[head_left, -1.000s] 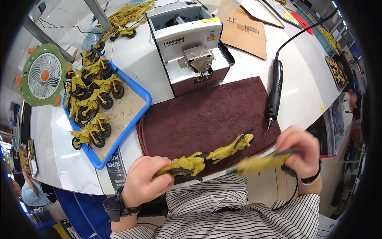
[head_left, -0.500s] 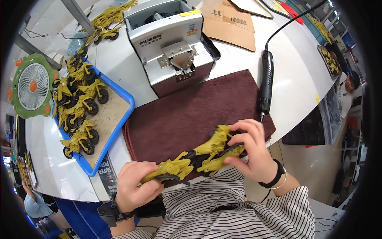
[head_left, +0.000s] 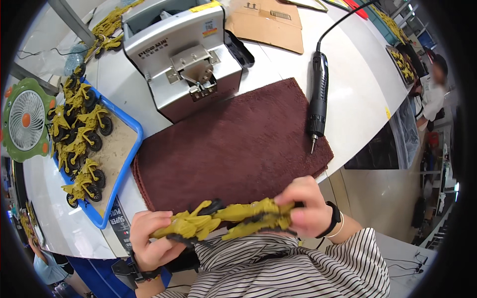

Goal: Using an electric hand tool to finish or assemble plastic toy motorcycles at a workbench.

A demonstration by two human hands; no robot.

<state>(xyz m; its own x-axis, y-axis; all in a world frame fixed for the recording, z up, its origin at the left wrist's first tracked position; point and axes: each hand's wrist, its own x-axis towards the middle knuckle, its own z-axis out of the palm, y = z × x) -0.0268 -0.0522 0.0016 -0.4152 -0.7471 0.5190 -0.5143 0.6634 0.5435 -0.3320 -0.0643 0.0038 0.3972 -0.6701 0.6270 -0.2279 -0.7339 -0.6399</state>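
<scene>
My left hand [head_left: 150, 244] is closed round the left end of a yellow and black toy motorcycle [head_left: 188, 226]. On the other side, my right hand [head_left: 309, 207] pinches a second yellow and black toy motorcycle piece [head_left: 248, 212] between thumb and fingers. The two lie end to end, close in front of my striped shirt and over the near edge of the brown cloth [head_left: 223, 144]. Whether they are joined I cannot tell. Motion blurs the right piece, and my fingers hide both outer ends.
Several toy motorcycles [head_left: 79, 141] lie in a blue-rimmed tray [head_left: 139, 130] at left, beside a green fan [head_left: 27, 119]. A silver machine [head_left: 198, 69] stands behind the cloth. A corded black electric screwdriver [head_left: 318, 94] rests at right, its tip over the cloth. Cardboard [head_left: 263, 25] lies beyond.
Both hands have drawn the motorcycle pieces lower, nearer my body, and levelled them. My right hand has moved down, away from the screwdriver tip. The table's things have shifted left in view.
</scene>
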